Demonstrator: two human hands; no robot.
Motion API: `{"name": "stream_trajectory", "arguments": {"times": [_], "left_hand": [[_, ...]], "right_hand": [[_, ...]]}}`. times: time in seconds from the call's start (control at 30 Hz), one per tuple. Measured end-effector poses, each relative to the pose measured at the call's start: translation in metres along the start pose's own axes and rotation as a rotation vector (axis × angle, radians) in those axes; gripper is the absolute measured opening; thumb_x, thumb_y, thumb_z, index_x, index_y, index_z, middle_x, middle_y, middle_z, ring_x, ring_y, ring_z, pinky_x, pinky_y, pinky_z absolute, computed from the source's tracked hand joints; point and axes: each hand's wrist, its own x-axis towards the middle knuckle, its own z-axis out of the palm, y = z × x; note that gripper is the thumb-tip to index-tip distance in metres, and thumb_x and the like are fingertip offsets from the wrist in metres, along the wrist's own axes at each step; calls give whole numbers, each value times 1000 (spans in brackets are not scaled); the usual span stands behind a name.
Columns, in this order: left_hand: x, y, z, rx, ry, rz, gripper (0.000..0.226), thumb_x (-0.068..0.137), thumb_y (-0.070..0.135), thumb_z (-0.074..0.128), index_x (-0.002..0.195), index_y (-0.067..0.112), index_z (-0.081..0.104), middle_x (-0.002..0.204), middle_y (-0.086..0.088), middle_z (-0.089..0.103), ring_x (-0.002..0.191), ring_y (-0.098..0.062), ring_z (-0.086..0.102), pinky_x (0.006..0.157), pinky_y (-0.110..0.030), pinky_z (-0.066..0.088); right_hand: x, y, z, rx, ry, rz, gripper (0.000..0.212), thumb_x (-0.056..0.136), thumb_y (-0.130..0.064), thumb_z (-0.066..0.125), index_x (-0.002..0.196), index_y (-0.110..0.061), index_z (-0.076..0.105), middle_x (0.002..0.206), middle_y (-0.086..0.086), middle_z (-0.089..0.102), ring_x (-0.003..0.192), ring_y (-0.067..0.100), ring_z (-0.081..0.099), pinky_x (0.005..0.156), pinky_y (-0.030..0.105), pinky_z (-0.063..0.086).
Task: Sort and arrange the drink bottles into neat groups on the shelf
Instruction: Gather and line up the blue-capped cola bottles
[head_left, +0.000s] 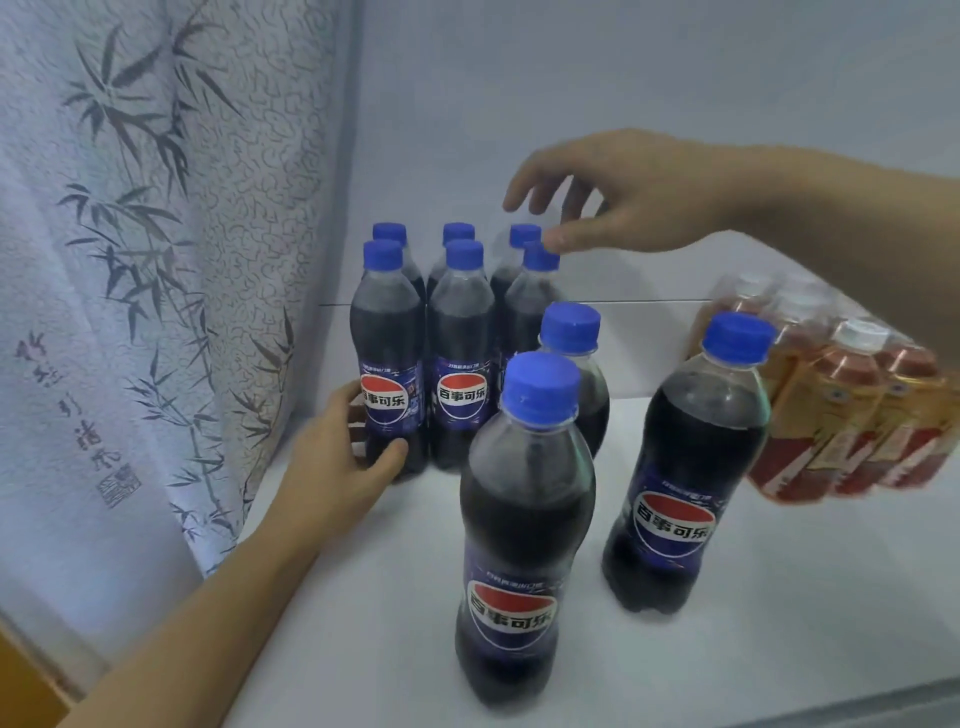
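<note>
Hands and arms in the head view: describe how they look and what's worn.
Both are bare. The left hand and right hand wear no gloves, rings or watch, and both forearms are uncovered, with no sleeve in view. Fingernails are short and unpainted.

a home: bamboo-print curtain (130, 260) beside a white shelf (779, 597).

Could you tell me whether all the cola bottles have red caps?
No, the cola bottles all have blue caps.

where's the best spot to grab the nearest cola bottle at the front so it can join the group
Grip the nearest cola bottle around its clear shoulder, just under the blue cap, coming from the front right. It stands upright and apart from the others, so that side is open.
</note>
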Motion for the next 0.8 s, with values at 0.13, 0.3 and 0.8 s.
{"name": "stream_trajectory", "arguments": {"times": [0.13, 0.3, 0.8], "left_hand": [[3, -2, -3, -4, 115, 4, 39, 91, 37, 61, 128, 26, 53, 112, 6, 67, 100, -9, 65, 75, -26, 51], [3, 2, -2, -17, 124, -33, 13, 103, 24, 54, 116, 20, 55, 105, 4, 66, 92, -2, 60, 71, -19, 43], [-13, 15, -23, -15, -404, 382, 38, 86, 54, 67, 113, 29, 61, 89, 11, 62, 76, -16, 62, 61, -17, 42]], "right_hand": [[-27, -36, -20, 245, -227, -128, 31, 89, -40, 69, 119, -37, 66, 106, -8, 71, 84, 17, 69, 74, 43, 57], [-40, -56, 2, 312, -311, -153, 19, 84, -31, 79, 99, -21, 74, 83, 2, 72, 60, 20, 69, 59, 33, 57], [9, -85, 11, 276, -242, -174, 13, 79, -25, 71, 92, -21, 70, 82, 8, 73, 71, 28, 66, 70, 41, 55]]}}
